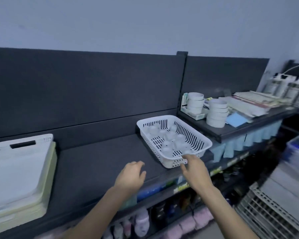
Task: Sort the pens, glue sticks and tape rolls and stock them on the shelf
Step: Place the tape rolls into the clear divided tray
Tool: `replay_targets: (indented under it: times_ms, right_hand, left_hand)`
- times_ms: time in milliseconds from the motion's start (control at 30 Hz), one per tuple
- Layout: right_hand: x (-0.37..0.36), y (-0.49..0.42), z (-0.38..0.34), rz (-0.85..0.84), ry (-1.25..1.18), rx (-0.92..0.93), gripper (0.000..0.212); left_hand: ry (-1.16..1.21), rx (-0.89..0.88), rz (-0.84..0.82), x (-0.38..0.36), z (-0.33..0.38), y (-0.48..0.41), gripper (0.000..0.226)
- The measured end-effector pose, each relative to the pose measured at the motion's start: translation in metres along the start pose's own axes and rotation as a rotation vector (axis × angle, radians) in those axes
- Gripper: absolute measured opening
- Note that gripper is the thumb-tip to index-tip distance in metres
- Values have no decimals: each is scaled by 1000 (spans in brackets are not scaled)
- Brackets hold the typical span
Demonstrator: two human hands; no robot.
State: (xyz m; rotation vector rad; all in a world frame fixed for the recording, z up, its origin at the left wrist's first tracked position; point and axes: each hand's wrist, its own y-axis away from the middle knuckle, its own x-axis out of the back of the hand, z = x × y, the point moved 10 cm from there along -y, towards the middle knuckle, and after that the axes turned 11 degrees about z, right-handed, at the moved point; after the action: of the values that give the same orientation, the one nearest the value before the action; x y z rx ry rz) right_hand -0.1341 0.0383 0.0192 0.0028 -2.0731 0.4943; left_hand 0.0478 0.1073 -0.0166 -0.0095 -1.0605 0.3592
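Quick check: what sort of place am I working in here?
Probably a small shop's stationery aisle: dark display shelving, stacked white tape rolls beside piled notebooks, and packaged goods on the tier below.

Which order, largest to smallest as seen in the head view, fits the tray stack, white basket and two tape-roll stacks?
1. tray stack, though nearest the camera.
2. white basket.
3. left tape-roll stack and right tape-roll stack look alike, so unranked.
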Motion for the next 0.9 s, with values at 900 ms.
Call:
replay_targets:
  times_ms: [900]
  right_hand:
    - [-58, -203, 159, -231, -216, -77, 24]
  left_hand:
    - [408, 614, 441, -40, 27, -104, 26]
